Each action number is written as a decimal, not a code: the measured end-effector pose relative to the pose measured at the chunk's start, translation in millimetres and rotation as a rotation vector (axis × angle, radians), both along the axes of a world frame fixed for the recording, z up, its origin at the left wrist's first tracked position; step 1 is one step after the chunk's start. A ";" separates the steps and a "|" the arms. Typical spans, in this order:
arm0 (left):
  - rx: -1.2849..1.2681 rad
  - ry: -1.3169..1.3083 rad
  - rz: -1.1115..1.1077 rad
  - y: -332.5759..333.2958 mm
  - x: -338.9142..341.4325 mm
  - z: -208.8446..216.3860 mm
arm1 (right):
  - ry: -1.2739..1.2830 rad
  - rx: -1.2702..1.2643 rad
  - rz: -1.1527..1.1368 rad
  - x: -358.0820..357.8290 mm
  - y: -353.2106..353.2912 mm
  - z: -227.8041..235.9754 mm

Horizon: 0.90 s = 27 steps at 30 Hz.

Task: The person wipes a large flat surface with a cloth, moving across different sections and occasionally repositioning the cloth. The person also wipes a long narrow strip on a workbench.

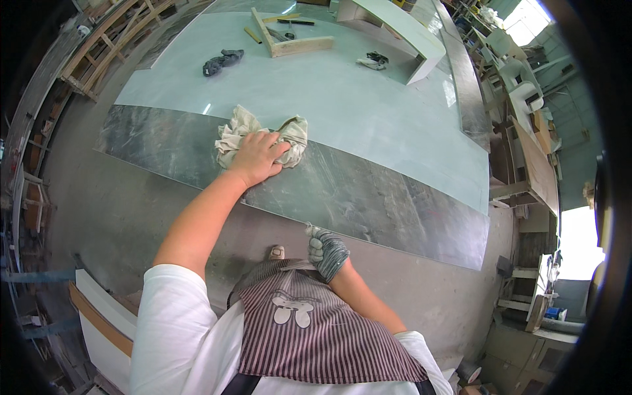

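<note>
My bare left hand point(258, 158) presses down on a crumpled cream rag point(232, 135), its fingers curled over the cloth. The rag lies on the dark grey, stone-patterned strip point(368, 197) along the near side of the worktable, reaching its boundary with the pale panel. My right hand point(326, 250) wears a grey knitted glove and is closed in a fist just off the table's near edge, in front of my striped apron point(316, 342). Whatever that fist may hold is hidden.
On the pale glossy tabletop point(368, 138) lie a wooden frame piece point(303, 46), a dark glove point(222, 62) and a black-and-white cloth bundle point(374, 60). A curved white panel piece point(401, 33) stands at the far right. Wooden racks point(99, 56) stand left.
</note>
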<state>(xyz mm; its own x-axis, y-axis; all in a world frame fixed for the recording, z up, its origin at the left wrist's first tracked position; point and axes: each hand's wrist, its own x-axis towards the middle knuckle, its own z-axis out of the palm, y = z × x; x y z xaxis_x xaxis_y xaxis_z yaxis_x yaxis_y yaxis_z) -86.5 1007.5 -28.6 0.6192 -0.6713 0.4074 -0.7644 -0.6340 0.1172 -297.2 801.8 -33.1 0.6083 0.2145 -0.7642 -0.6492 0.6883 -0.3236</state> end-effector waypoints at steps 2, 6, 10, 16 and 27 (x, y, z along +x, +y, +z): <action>0.032 0.021 0.042 0.9 -1.8 0.9 | -0.003 0.021 0.001 -3.1 -9.3 -0.1; 0.073 0.138 0.127 -28.7 -12.8 25.0 | -0.001 0.007 0.011 -8.7 -27.5 -6.2; -0.038 0.141 0.056 -103.5 -53.1 31.4 | 0.002 0.043 0.004 -17.9 -45.1 -6.3; -0.118 0.004 0.136 -132.2 -75.1 9.8 | -0.003 0.100 -0.010 -29.3 -70.0 -16.6; -0.075 -0.022 0.163 -131.9 -75.0 10.3 | 0.050 0.146 -0.018 -36.4 -96.1 6.0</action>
<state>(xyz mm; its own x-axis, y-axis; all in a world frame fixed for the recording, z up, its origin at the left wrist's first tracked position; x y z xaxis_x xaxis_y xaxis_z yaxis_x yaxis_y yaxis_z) -161.4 875.6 -18.3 0.7074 -0.5302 0.4673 -0.6554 -0.7396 0.1531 -333.6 705.7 -27.1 0.5755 0.3148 -0.7548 -0.6487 0.7377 -0.1869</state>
